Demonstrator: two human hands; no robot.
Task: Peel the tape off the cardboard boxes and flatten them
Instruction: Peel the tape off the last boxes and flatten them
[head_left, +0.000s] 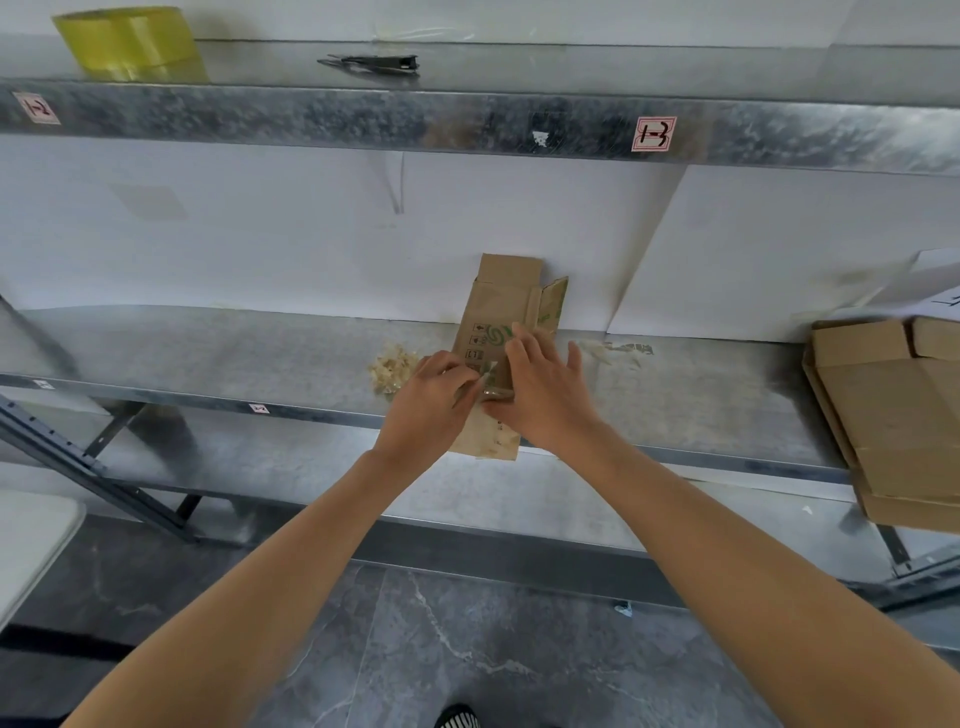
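Note:
A small brown cardboard box (506, 312) with green print lies flattened on the metal shelf (701, 400), its far flaps against the white wall and its near end past the shelf's front edge. My right hand (545, 395) presses flat on the box's right side with the fingers spread. My left hand (434, 400) is at the box's left edge and pinches a strip of clear tape (488, 371) lifted from the cardboard between the two hands.
A wad of peeled tape (392, 371) lies left of the box, more tape scraps (613, 351) to its right. Flattened cardboard boxes (893, 415) are stacked at the shelf's right end. On the upper shelf stand a yellow tape roll (130, 44) and a dark tool (376, 63).

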